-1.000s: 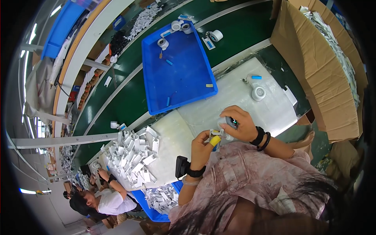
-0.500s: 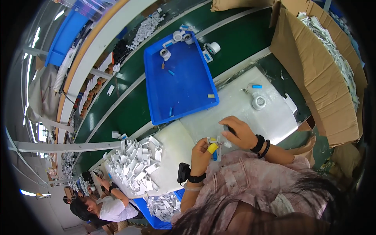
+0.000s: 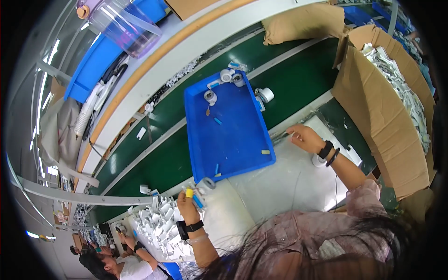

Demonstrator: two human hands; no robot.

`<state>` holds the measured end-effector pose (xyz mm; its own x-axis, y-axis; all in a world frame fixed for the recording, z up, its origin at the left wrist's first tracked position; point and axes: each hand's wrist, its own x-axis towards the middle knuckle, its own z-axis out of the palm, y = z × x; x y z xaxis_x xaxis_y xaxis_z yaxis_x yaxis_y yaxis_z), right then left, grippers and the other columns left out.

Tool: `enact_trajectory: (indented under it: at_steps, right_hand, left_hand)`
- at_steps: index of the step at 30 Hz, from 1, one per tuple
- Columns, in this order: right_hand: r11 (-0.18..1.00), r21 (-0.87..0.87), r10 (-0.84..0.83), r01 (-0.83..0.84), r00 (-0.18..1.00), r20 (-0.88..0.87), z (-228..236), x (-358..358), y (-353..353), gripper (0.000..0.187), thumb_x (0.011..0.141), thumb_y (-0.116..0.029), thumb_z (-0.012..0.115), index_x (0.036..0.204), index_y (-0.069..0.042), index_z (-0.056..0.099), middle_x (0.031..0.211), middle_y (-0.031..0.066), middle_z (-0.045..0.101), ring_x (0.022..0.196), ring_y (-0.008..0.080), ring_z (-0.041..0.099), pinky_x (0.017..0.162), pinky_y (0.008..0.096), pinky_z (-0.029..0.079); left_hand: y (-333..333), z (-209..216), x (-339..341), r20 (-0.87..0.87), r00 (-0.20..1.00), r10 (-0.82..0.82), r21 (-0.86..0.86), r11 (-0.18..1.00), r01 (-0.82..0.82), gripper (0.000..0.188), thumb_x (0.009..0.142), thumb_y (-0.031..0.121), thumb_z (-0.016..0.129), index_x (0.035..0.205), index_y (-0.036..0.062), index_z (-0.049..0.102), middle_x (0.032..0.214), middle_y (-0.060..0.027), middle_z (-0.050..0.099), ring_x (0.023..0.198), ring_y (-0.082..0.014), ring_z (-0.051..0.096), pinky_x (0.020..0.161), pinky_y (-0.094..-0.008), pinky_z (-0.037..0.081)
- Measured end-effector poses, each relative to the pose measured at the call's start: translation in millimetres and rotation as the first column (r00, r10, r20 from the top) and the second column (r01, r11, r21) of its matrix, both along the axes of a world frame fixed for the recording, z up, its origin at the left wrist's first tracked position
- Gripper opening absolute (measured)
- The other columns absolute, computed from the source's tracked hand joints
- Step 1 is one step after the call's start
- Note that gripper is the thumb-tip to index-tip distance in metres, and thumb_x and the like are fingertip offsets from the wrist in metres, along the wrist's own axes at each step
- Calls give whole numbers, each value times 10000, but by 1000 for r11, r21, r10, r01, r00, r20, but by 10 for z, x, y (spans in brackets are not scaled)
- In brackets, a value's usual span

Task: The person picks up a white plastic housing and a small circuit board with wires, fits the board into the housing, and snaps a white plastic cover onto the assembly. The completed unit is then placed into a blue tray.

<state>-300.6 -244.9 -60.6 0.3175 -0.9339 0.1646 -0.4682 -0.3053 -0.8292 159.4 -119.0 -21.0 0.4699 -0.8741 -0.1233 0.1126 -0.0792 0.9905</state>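
Note:
My left hand point(image 3: 188, 210) grips a small white plastic housing with a blue cylindrical cell point(image 3: 198, 201) in it, above the near edge of a blue tray. A yellow band point(image 3: 189, 192) shows at my fingertips, and a grey round part point(image 3: 207, 183) is beside the housing. My right hand point(image 3: 305, 139) is raised over the pale mat with loosely curved fingers apart, and I see no part held in it. Just below its wrist lies a white round motor-like part point(image 3: 318, 161), partly covered by the arm.
The blue tray point(image 3: 228, 140) holds several white round units and small blue cells. White plastic pieces point(image 3: 158, 224) are heaped at left. A cardboard box point(image 3: 368, 107) of white parts stands at right. A co-worker point(image 3: 135, 266) sits at lower left; a metal bar point(image 3: 93, 198) crosses there.
My hands have parted: the left moved left with the housing to the tray's near edge, the right moved up and right. The grey round part left my right hand. The view has shifted.

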Motion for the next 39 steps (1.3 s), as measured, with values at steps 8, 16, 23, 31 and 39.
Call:
enact_trajectory:
  at_steps: [8,16,23,31,39]
  right_hand:
    - [958,-235,-196,162,972,-127,-585,245,-1871,302,833,-250,643,1036,-27,637,1001,152,643,979,323,612,859,395,490]
    - [976,-215,-125,36,900,-418,-1017,647,-2962,331,796,-186,556,1095,-80,649,1151,146,623,1094,337,574,927,426,476]
    - [972,180,229,-150,765,-602,-877,236,-2907,258,795,-296,663,916,-70,696,801,126,687,745,305,657,685,404,514]
    - [906,388,94,-167,975,201,-314,-1,-1641,213,903,-218,625,820,-22,640,658,22,614,595,98,588,551,262,458]
    - [851,336,381,-402,915,131,721,154,-133,136,896,-186,647,864,-56,626,623,14,582,521,96,607,479,245,442]
  left_hand:
    - [-1041,-702,1078,56,987,154,-53,987,-151,173,941,71,527,1090,-9,556,985,-88,647,813,-141,630,704,-269,523]
    - [-1507,-1228,1432,117,940,322,138,932,-336,364,912,87,533,1264,26,463,1188,-87,573,986,-182,599,710,-309,524]
    - [-1226,-1185,1051,207,910,360,180,900,-397,380,911,63,505,1284,31,446,1233,-79,528,1023,-168,561,732,-298,519]
    - [-659,-647,-57,136,991,-2,-18,1000,4,316,930,53,534,1240,6,494,1140,-128,598,930,-212,632,842,-326,519]
    - [-459,-163,-1390,443,706,-553,-33,777,629,522,860,7,624,1346,31,433,1269,-119,536,1213,-234,511,1008,-363,434]
